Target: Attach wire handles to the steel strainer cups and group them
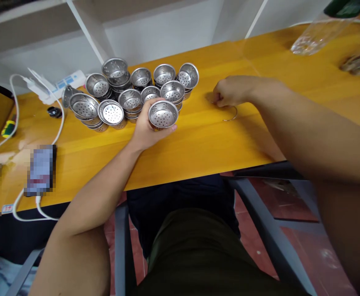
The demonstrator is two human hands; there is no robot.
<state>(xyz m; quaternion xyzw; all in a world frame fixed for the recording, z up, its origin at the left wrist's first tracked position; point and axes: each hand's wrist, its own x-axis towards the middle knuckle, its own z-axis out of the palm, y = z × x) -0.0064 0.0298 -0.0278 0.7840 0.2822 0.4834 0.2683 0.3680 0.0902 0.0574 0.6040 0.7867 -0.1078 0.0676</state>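
Observation:
My left hand (145, 130) grips a small perforated steel strainer cup (163, 114), held just above the yellow wooden table (198, 144). Behind it stands a cluster of several similar strainer cups (130, 88), some stacked. My right hand (229, 91) rests on the table to the right with its fingers pinched together over a thin wire ring (231, 115) that curves out below the hand. What exactly the fingertips hold is hidden.
A white power strip (59, 84) with a white cable (16, 123) lies at the back left. A phone (40, 169) sits near the left front edge. A clear plastic bag (318, 35) lies at the far right. A chair frame (260, 222) is below the table.

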